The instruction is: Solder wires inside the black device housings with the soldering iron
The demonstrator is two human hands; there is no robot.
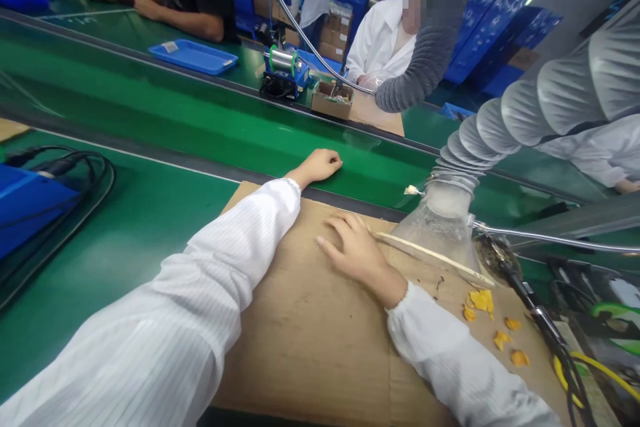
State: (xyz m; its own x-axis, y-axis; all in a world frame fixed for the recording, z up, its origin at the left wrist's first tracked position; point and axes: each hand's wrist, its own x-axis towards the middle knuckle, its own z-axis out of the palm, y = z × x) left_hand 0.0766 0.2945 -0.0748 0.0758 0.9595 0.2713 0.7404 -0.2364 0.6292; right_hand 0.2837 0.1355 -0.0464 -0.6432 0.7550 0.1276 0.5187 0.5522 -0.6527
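My left hand [319,167] is stretched out over the green conveyor belt [225,140], past the far edge of the cardboard sheet [310,320]. Its fingers are curled in; whether anything small is inside them is hidden. Above the cardboard, my right hand [353,247] has its fingers apart and holds nothing. Just right of it stands a clear fume hood [440,220] with a pale strip along its lower edge. Several orange peel pieces [481,301] lie on the cardboard near my right sleeve.
A ribbed grey hose [520,107] rises from the hood. A soldering iron [540,317] and cables are at the right. Blue equipment [35,203] with black cables sits left. Across the belt are a blue tray [194,57], a solder wire spool [283,60], a small box [332,101] and people.
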